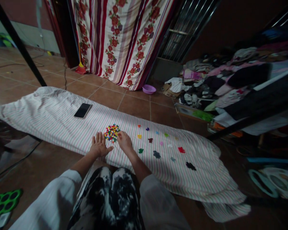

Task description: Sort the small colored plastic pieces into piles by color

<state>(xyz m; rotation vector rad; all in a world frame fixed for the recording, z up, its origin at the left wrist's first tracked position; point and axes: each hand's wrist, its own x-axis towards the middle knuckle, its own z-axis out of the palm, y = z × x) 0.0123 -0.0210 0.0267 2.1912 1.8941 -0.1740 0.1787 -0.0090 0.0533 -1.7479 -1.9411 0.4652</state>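
Observation:
My left hand lies flat on the striped cloth with its fingers spread, just left of a mixed pile of tiny coloured pieces. At the pile's right edge is my right hand, thumb and fingers pinched together; whatever they hold is too small to make out. Right of it, small single-colour heaps are spread over the cloth, among them a yellow heap, a dark green heap, a grey heap, a red heap and a black heap.
A phone lies on the cloth to the left. Beyond are a purple basin, a floral curtain and a broom. Piled clothes fill the right side. Dark slanting poles stand at both sides.

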